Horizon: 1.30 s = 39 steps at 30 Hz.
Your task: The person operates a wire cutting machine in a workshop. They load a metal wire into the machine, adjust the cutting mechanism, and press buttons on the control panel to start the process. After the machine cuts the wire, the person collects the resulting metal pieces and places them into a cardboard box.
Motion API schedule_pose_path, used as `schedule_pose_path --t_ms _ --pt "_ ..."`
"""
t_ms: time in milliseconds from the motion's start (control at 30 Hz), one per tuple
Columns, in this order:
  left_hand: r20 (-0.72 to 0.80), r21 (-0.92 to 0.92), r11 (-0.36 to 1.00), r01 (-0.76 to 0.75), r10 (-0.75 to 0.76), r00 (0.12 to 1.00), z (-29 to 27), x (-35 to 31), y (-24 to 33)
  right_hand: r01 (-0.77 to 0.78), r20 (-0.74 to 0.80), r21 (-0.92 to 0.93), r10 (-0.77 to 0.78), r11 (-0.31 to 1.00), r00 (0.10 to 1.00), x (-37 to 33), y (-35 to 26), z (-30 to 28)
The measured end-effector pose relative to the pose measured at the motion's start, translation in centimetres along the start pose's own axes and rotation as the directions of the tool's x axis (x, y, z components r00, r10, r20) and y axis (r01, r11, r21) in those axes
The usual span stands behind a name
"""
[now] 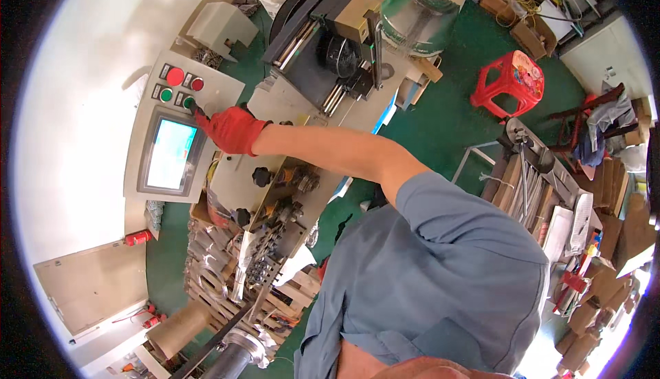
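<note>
My right arm reaches across to a pale control panel (218, 89). On that hand is a red work glove with dark fingertips. My right hand (235, 130) has a finger stretched out to the lower green push button (188, 102), touching it or nearly so; the exact contact is too small to tell. Nothing shows in its grasp, and the other fingers are partly hidden. Just below the hand, a lit touch screen (170, 152) sits in a grey frame. Beside the green button are another green button (166, 94) and two red buttons (175, 76). My left hand does not show.
Past the panel stands a machine with a dark carriage (309, 70) and black knobs (261, 176). A clear plastic roll (419, 18) lies at its far end. A red stool (512, 85) stands on the green floor to the right. Wooden pallets (289, 303) lie below the machine.
</note>
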<state>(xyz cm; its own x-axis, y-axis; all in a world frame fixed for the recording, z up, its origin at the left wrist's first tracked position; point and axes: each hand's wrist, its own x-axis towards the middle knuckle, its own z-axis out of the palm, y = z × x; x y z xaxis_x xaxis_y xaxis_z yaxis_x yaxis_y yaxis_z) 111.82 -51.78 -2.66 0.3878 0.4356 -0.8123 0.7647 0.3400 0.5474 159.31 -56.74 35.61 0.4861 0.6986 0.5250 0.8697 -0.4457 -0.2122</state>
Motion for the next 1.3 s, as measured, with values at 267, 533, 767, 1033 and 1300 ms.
schedule_pose_path --t_ms 267,533,767,1033,1300 --pt "0.005 -0.009 1.000 -0.015 0.015 1.000 -1.6 0.1 -1.7 -0.079 0.044 0.122 0.074 0.989 0.996 0.4 -0.2 0.7" --pt "0.001 0.006 1.000 -0.022 0.022 1.000 -2.6 0.0 -3.0 -0.118 -0.022 0.166 0.124 0.979 0.992 1.1 0.1 0.6" --pt "-0.031 0.048 0.997 -0.057 0.059 0.998 -2.6 -0.8 -5.2 -0.177 0.092 0.225 0.160 0.958 0.983 0.6 -1.1 -1.0" --pt "-0.087 -0.208 0.976 -0.071 0.053 0.995 1.5 0.0 -5.4 -0.165 0.278 0.214 0.102 0.963 0.955 -3.6 2.0 -7.7" --pt "-0.129 0.316 0.947 -0.056 0.102 0.986 8.8 -1.0 -7.2 -0.360 0.594 0.403 0.059 0.842 0.802 -30.8 7.1 -6.7"
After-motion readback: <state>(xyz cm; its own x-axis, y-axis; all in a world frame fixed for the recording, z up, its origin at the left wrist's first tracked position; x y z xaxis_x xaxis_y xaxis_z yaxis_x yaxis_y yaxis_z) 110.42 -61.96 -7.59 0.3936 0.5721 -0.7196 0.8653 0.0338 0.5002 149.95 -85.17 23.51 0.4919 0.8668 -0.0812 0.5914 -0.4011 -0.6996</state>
